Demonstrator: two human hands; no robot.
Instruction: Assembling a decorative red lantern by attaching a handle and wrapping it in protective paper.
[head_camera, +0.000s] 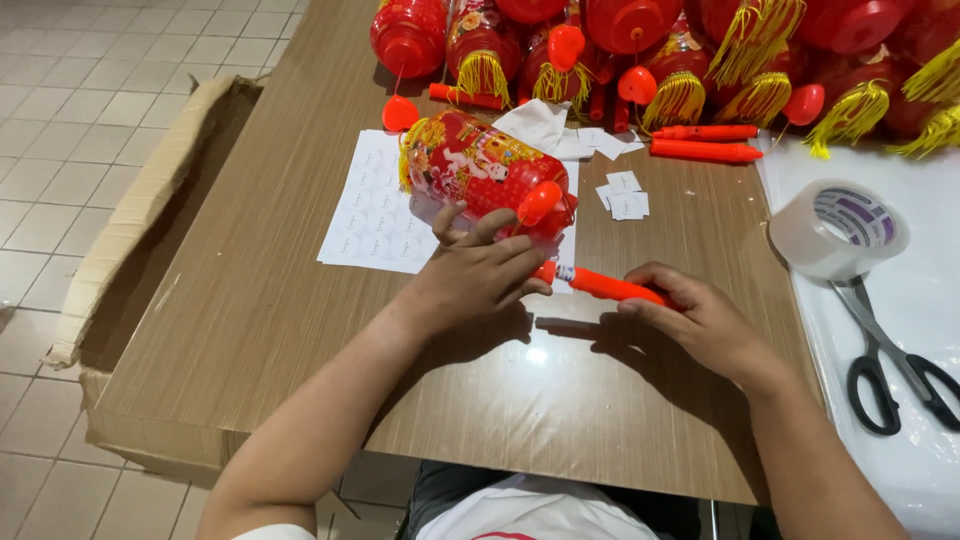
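Wood-grain laminate table (300, 330) over pale tiled floor (70, 130); flattened brown cardboard box (150, 200) leans against the table's left edge.

Left hand (475, 280) rests on the near side of a red printed plastic lantern (480, 175) lying on its side at table centre. Fingers spread and curled against the lantern body, thumb side toward the orange-red round cap (540, 202) at its right end. Contact is clear; whether it's a firm clench or just steadying, cannot tell.

Right hand (705, 320) pinches the right end of an orange-red plastic handle stick (605, 286), fingers closed on it. Stick lies nearly flat just above the table, pointing left, its tip just below the lantern's cap end and touching or just beside the left fingertips.

Lantern sits partly on a white sheet of round stickers (370, 210). Small white paper squares (625, 195) lie right of it, crumpled white tissue (535, 122) behind.

Far edge: pile of red lanterns with yellow tassels (700, 50), plus two loose orange-red sticks (705, 150) lying flat.

Right side: white plastic sheet (920, 330) covers the surface. On it, a roll of clear packing tape (838, 230) and black-handled scissors (890, 370), blades pointing toward the tape, just beside it.
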